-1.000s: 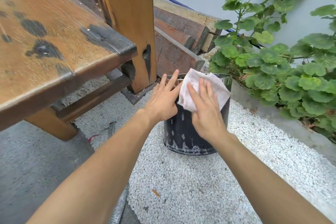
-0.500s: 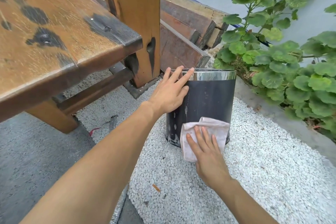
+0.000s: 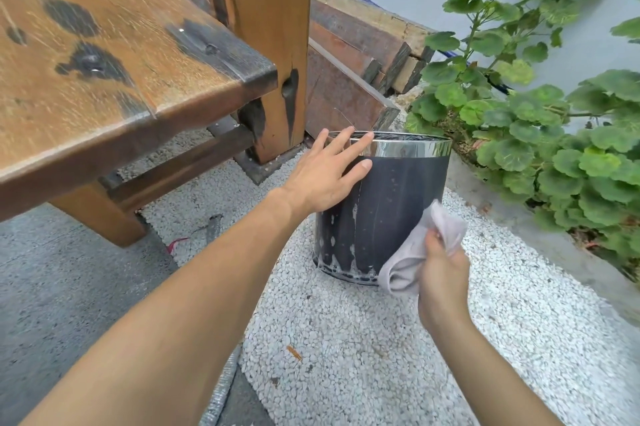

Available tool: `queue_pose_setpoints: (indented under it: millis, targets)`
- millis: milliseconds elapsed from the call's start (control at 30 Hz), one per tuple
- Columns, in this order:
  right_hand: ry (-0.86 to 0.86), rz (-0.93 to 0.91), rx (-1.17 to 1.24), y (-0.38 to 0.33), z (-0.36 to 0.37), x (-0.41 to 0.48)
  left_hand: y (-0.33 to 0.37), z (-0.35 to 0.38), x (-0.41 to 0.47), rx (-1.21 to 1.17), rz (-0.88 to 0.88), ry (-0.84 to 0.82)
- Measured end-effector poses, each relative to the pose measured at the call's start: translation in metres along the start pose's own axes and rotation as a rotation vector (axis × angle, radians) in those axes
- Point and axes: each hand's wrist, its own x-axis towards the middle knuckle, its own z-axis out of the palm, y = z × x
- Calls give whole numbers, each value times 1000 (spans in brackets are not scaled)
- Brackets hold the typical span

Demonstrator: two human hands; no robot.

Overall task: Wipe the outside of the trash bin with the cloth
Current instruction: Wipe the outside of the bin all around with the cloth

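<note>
A black round trash bin (image 3: 388, 211) with a shiny metal rim stands upright on white gravel. Pale streaks and spots mark its lower wall. My left hand (image 3: 325, 176) lies flat against the bin's upper left side, fingers spread, fingertips reaching the rim. My right hand (image 3: 441, 270) grips a bunched pale pink cloth (image 3: 408, 263) low at the bin's right side, and the cloth touches the wall near the base.
A worn wooden table (image 3: 114, 72) with a thick post (image 3: 266, 45) stands left of the bin. Stacked planks (image 3: 356, 55) lie behind it. Green leafy plants (image 3: 540, 135) fill the right, behind a concrete kerb (image 3: 519, 235). Grey pavement lies at left.
My right hand slid the cloth from the bin's top down its front, then bunched it and moved to the lower right side. My left hand stayed on the upper left.
</note>
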Motion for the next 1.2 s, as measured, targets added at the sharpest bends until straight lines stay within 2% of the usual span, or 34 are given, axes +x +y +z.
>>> queue_pose_setpoints:
  millis: [67, 167, 233, 367, 533, 767, 867, 933, 1067, 1133, 1200]
  targets:
    - [20, -261, -103, -15, 14, 5, -3, 3, 3, -44, 6, 17]
    - [-142, -712, -463, -17, 40, 19, -7, 5, 9, -69, 59, 31]
    - [-262, -902, -762, -7, 56, 30, -7, 4, 8, -73, 91, 29]
    - [-322, -1071, -1209, 32, 63, 41, -5, 8, 6, -171, 16, 12]
    - [-369, -1160, -1433, 86, 43, 36, -3, 7, 9, -176, -13, 33]
    - [-548, -1002, -1568, 132, 5, 14, 0, 1, 3, -131, 48, 49]
    - [-655, -907, -1490, 126, -4, 0, 1, -3, -3, -56, 35, 15]
    - [-716, -692, -1263, 101, -7, -8, 4, -4, -9, -8, 29, 0]
    - [-460, -241, -705, 19, -5, -8, 11, 3, -15, 118, 32, 29]
    - [-341, -132, -489, -24, -7, 2, 14, 8, -16, 214, 34, 49]
    - [-241, -125, -301, -60, -11, 16, 16, 12, -18, 277, 37, 67]
